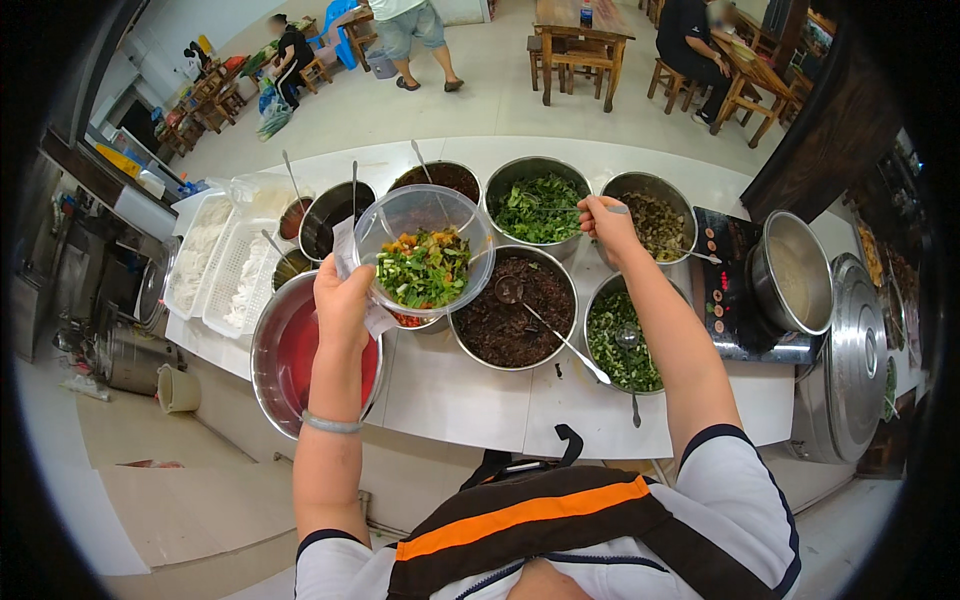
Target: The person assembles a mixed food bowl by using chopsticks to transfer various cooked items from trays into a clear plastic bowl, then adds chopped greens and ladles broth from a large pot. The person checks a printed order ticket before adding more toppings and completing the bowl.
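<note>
My left hand point(343, 298) is closed on the near-left rim of a clear plastic bowl point(482, 255), with a white paper slip point(380, 320) beside the fingers. In the bowl lie chopped green onion and other mixed toppings point(428, 268). My right hand point(608, 226) pinches the handle of a metal spoon point(556, 209), whose far end reaches over the leafy chopped greens point(530, 190) in a steel pot. Under the plastic bowl, a pot of red bits is mostly covered. To its right stands a pot of dark brown minced topping point(515, 320) with a ladle point(550, 332) in it.
More steel pots hold chopped pickles point(648, 215) and chopped green onion point(620, 340). Red liquid fills a large basin point(262, 345) at left, near white baskets point(212, 310). An induction cooker point(722, 290) carries a pot point(800, 275) at right. People sit and walk beyond the counter.
</note>
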`<state>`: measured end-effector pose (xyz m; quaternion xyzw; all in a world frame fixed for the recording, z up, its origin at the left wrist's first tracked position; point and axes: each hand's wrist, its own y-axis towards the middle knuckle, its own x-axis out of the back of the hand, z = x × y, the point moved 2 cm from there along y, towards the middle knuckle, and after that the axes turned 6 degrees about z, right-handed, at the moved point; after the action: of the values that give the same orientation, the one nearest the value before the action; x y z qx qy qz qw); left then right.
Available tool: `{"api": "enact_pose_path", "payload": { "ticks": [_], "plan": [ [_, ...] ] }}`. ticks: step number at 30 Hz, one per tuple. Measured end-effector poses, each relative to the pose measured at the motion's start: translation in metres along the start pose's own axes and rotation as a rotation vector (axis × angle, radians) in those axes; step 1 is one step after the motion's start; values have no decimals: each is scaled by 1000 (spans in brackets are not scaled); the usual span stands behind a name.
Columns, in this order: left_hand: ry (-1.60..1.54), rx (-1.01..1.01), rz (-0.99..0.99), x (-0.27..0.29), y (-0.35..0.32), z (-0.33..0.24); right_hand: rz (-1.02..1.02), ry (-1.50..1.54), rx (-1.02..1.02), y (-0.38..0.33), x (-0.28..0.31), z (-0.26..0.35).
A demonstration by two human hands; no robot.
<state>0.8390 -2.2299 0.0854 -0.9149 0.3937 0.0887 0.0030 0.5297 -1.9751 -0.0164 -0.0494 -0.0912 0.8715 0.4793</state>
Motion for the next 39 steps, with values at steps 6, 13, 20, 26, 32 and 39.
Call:
{"api": "enact_pose_path", "payload": {
  "ticks": [6,13,20,26,32,39],
  "plan": [
    [13,9,29,-9,22,15,-35,150,19,-13,5,11],
    [160,60,-31,-25,44,31,-6,152,297,-57,0,85],
    [154,88,-6,-41,54,44,270,-602,1066,-137,-51,107],
    [80,32,15,-53,42,36,-5,-476,1067,-126,-36,81],
    [69,47,19,-50,19,16,-158,-169,522,-77,-11,18],
    [-36,1,51,-45,-27,-5,-40,163,42,-41,-20,-32]
  ]
}}
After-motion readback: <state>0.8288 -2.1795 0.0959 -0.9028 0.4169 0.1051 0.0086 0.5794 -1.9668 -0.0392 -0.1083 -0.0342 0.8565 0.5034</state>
